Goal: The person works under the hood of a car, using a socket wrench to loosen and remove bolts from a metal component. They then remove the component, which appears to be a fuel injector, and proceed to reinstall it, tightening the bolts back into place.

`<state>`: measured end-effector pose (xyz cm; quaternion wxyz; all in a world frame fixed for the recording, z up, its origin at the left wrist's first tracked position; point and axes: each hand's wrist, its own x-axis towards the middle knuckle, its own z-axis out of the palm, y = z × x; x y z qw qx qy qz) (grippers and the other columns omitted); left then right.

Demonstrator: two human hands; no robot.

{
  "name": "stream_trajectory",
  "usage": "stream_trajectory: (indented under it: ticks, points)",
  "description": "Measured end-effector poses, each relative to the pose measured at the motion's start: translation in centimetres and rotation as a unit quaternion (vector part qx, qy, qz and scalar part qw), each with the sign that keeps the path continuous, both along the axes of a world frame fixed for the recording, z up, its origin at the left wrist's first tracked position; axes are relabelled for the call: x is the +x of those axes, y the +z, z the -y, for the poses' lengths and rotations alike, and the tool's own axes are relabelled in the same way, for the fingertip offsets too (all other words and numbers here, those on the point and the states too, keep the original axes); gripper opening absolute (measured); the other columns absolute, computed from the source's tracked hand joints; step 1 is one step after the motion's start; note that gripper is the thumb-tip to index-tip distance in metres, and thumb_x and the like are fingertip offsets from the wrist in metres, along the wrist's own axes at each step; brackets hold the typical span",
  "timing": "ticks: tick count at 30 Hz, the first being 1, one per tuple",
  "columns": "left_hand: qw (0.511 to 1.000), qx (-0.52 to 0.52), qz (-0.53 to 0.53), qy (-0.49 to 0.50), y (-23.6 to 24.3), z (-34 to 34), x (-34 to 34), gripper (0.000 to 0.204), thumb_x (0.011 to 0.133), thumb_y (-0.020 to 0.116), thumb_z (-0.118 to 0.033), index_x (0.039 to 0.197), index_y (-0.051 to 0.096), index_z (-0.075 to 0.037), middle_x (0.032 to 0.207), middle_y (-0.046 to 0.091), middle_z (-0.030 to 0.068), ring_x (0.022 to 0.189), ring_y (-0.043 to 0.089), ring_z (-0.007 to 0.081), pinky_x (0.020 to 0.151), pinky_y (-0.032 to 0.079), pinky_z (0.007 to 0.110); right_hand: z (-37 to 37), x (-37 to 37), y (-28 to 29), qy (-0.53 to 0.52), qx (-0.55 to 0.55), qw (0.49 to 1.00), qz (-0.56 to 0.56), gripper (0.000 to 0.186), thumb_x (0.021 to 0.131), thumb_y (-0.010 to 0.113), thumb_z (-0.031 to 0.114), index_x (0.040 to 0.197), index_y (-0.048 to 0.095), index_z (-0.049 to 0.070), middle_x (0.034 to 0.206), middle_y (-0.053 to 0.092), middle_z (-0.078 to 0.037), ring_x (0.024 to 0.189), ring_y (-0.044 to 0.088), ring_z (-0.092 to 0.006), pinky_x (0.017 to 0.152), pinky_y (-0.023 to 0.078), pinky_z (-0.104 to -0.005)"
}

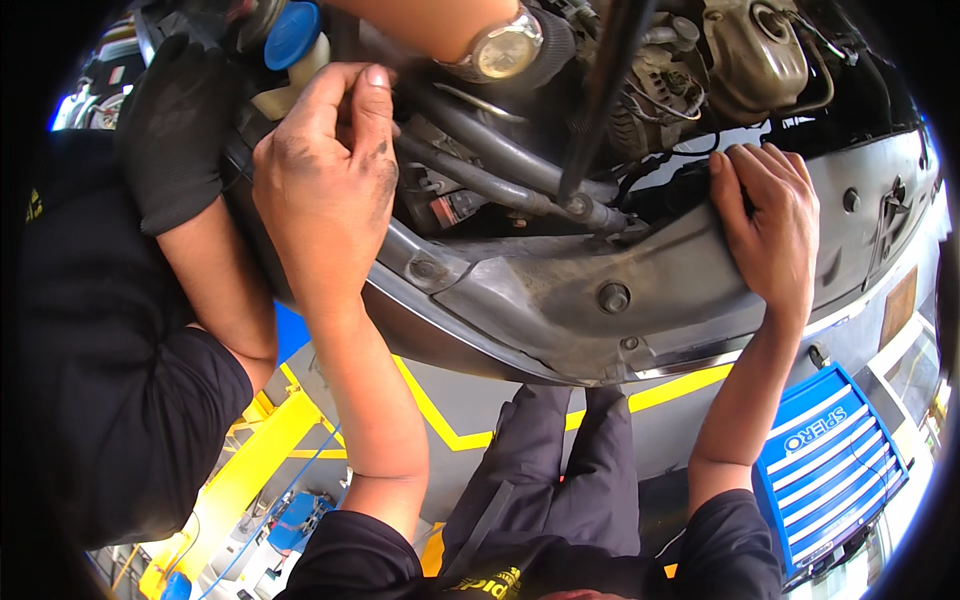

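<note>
Holds the bare left hand up at the left, smudged with dark grime, with thumb and fingers drawn together; cannot tell whether pinching anything. Rests the bare right hand on a long dark-grey moulded plastic panel, spanning the near side from centre to right, with fingers bent over its far edge and most fingertips hidden; cannot tell whether gripping. Has two thick black rubber hoses beyond the panel, between both hands. Has a round blue plastic cap just beyond the left hand, a co-worker's black-gloved hand to its left, and a forearm with a round-faced metal wristwatch on the far side.
</note>
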<state>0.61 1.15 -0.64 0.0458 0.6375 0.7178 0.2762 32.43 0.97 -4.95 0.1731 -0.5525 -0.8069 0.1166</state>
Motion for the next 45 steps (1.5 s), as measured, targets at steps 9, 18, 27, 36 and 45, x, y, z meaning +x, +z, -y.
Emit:
stream_trajectory:
  ticks: [9, 18, 27, 36, 45]
  points:
    - [0.999, 0.017, 0.031, -0.004, -0.1, -0.1, -0.1, 0.023, 0.103, 0.068, -0.026, 0.095, 0.075, -0.005, 0.063, 0.067, 0.006, 0.055, 0.064, 0.0177, 0.058, 0.049, 0.033, -0.1, 0.4, -0.3, -0.032, 0.017, 0.997, -0.071, 0.016, 0.097, 0.063, 0.02, 0.105, 0.07, 0.009, 0.096, 0.073, -0.011, 0.096, 0.069, -0.0323, 0.09, 0.05, -0.0418]
    - [0.985, 0.077, 0.144, -0.057, -0.1, 0.5, -0.6, 0.02, 0.104, 0.066, -0.015, 0.092, 0.075, -0.001, 0.062, 0.061, -0.0012, 0.054, 0.055, 0.0022, 0.05, 0.038, 0.022, -4.0, -7.9, -2.9, 0.066, -0.256, 0.947, -0.185, 0.049, 0.097, 0.057, 0.012, 0.142, 0.056, -0.007, 0.119, 0.07, -0.03, 0.108, 0.07, -0.0397, 0.095, 0.054, -0.0469]
    - [0.99, 0.067, 0.124, -0.022, 1.0, 0.9, -0.9, 0.024, 0.104, 0.061, -0.013, 0.087, 0.073, -0.001, 0.062, 0.063, -0.0009, 0.054, 0.058, 0.004, 0.05, 0.039, 0.022, -10.2, -17.9, -12.9, -0.013, -0.403, 0.91, -0.091, 0.029, 0.09, 0.067, 0.019, 0.114, 0.078, 0.007, 0.126, 0.072, -0.022, 0.117, 0.07, -0.0382, 0.098, 0.058, -0.0449]
    - [0.989, 0.065, 0.136, 0.013, 1.4, 1.5, -1.4, 0.024, 0.103, 0.059, -0.011, 0.087, 0.071, 0.001, 0.062, 0.064, 0.0, 0.055, 0.059, 0.0046, 0.051, 0.04, 0.022, -9.3, -19.2, -13.2, 0.01, -0.521, 0.84, -0.153, 0.058, 0.089, 0.064, 0.021, 0.144, 0.059, 0.003, 0.143, 0.064, -0.023, 0.137, 0.059, -0.0388, 0.113, 0.048, -0.0433]
    - [0.989, 0.059, 0.132, 0.038, 1.8, 2.4, -1.9, 0.023, 0.103, 0.059, -0.01, 0.087, 0.071, 0.0, 0.061, 0.063, -0.0003, 0.053, 0.056, 0.0042, 0.052, 0.039, 0.021, -8.6, -21.3, -10.7, -0.064, -0.545, 0.83, -0.105, 0.047, 0.083, 0.075, 0.022, 0.123, 0.075, -0.001, 0.134, 0.071, -0.018, 0.127, 0.068, -0.0326, 0.104, 0.055, -0.0415]
